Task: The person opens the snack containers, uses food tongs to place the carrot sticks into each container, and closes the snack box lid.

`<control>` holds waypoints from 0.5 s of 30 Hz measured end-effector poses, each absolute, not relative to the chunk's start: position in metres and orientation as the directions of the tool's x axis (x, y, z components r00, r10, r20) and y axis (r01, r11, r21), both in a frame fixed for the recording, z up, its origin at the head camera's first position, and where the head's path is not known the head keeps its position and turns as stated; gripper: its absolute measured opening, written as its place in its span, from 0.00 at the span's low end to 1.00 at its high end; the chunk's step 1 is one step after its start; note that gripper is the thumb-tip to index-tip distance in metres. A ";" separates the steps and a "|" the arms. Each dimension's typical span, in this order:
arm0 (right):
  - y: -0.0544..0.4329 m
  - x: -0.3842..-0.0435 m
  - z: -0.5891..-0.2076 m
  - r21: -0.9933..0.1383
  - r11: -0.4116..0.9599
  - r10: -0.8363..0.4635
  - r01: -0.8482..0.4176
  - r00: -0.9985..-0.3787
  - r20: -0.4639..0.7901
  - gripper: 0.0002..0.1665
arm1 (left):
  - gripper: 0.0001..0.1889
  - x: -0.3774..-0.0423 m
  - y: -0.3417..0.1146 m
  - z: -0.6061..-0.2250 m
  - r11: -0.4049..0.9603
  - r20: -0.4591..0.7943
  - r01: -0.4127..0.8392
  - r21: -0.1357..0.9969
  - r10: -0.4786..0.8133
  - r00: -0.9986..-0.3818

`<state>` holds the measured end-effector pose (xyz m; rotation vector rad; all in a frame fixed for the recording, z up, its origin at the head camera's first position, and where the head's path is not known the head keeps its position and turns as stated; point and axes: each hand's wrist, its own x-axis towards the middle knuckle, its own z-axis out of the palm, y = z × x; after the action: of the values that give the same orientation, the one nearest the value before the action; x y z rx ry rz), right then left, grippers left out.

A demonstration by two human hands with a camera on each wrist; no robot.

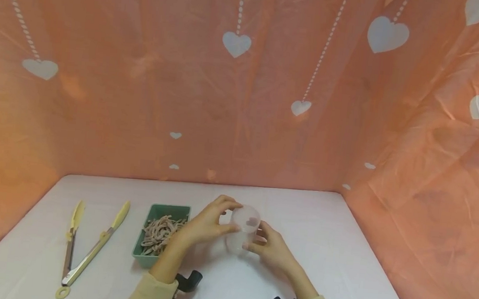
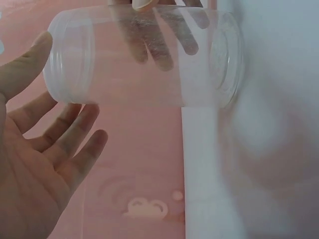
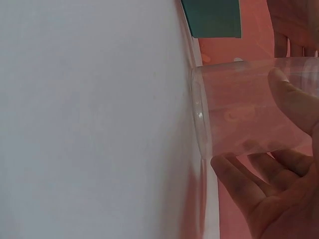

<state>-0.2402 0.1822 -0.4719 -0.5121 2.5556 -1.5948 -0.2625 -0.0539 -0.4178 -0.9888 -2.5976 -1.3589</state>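
Clear plastic jar [image 1: 236,243] upright, on or just above table [image 1: 331,274] | pinched at top by left grip [image 1: 211,220], at side by right grip [image 1: 274,250] | advised: keep upright, squeeze lightly, steady evenly

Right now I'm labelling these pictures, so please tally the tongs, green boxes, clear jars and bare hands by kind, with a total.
Tongs: 1
Green box: 1
Clear jar: 1
Left hand and right hand: 2
Total: 5
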 end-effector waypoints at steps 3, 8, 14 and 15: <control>0.182 -0.240 -0.473 -0.885 0.405 -0.320 -0.229 -0.943 0.097 0.43 | 0.29 -0.261 -0.052 -0.419 0.411 0.304 0.526 0.745 0.494 -0.815; 0.183 -0.239 -0.474 -0.884 0.400 -0.322 -0.241 -0.940 0.111 0.41 | 0.31 -0.261 -0.050 -0.420 0.417 0.306 0.522 0.744 0.482 -0.821; 0.182 -0.239 -0.473 -0.881 0.402 -0.331 -0.249 -0.937 0.113 0.42 | 0.30 -0.263 -0.055 -0.419 0.379 0.320 0.575 0.725 0.554 -0.769; 0.182 -0.240 -0.473 -0.879 0.407 -0.331 -0.249 -0.937 0.113 0.42 | 0.30 -0.263 -0.056 -0.419 0.370 0.318 0.585 0.722 0.573 -0.756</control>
<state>-0.2396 0.1821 -0.4732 -0.5308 2.5673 -1.5828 -0.2625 -0.0564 -0.4188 -1.0933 -2.5889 -1.3726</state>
